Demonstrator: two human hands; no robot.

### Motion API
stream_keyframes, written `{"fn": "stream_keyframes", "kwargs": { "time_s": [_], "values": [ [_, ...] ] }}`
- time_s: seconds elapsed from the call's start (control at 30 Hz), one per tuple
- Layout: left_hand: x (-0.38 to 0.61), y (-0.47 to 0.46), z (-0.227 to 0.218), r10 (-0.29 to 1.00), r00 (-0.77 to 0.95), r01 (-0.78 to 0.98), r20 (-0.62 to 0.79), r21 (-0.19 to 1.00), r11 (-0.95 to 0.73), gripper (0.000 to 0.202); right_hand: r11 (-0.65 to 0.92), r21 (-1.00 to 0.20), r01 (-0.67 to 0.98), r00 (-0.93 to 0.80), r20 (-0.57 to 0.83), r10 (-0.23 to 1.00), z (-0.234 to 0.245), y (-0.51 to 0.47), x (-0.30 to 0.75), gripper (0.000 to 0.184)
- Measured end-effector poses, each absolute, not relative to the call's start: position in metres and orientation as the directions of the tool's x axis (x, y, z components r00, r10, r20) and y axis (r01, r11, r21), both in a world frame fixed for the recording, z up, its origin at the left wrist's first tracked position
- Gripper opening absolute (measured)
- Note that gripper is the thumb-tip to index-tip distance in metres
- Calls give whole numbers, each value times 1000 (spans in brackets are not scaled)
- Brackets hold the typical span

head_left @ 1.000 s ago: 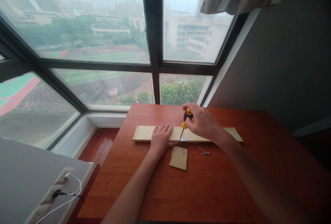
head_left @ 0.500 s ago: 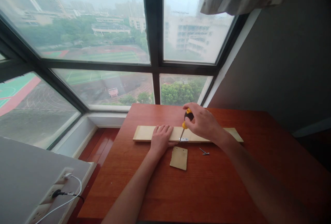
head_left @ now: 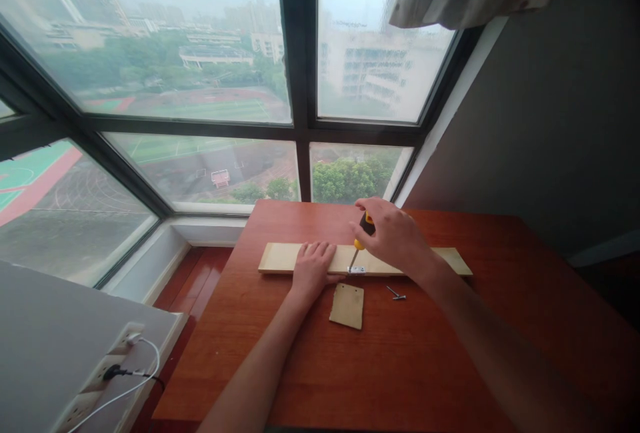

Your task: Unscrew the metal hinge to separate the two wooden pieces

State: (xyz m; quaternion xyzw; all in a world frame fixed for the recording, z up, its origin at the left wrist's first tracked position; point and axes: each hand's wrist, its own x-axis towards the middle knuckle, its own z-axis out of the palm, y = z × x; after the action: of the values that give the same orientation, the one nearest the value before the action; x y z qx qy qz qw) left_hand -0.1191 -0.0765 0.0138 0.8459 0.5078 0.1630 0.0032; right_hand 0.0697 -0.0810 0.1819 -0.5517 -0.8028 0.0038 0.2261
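A long pale wooden board (head_left: 280,257) lies across the far part of a reddish-brown table (head_left: 400,366). My left hand (head_left: 311,270) lies flat on the board with its fingers stretched out. My right hand (head_left: 393,234) is wrapped round the yellow and black handle of a screwdriver (head_left: 361,238), held nearly upright. The screwdriver's tip rests on a small metal bracket (head_left: 357,270) at the board's near edge.
A small tan wooden piece (head_left: 347,305) lies just in front of the board, and loose screws (head_left: 397,293) lie to its right. A power strip (head_left: 97,383) with a white cable sits on a grey surface at lower left. Windows stand behind the table, a grey wall at right.
My right hand has turned a little on the screwdriver handle, hiding more of it. The left hand and the board have stayed put.
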Motion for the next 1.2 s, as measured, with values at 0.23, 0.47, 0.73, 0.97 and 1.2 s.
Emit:
{"fn": "stream_keyframes", "kwargs": {
  "time_s": [0.23, 0.47, 0.73, 0.97, 1.2],
  "values": [
    [-119, -77, 15, 859, 434, 858, 271, 166, -486, 68, 435, -336, 835, -329, 329, 885, 182, -79, 71, 36],
    [-118, -77, 16, 857, 431, 860, 281, 158, -485, 65, 373, -248, 894, -281, 338, 898, 186, -83, 70, 23],
    [-119, -78, 16, 858, 430, 860, 279, 163, -484, 66, 403, -304, 863, -311, 309, 899, 186, -84, 69, 36],
    [-119, -78, 15, 859, 433, 860, 275, 162, -485, 67, 334, -217, 917, -250, 337, 907, 186, -81, 69, 22],
    [-119, -77, 14, 856, 435, 854, 280, 172, -490, 65, 433, -332, 838, -327, 329, 886, 185, -82, 69, 35]
  ]
}}
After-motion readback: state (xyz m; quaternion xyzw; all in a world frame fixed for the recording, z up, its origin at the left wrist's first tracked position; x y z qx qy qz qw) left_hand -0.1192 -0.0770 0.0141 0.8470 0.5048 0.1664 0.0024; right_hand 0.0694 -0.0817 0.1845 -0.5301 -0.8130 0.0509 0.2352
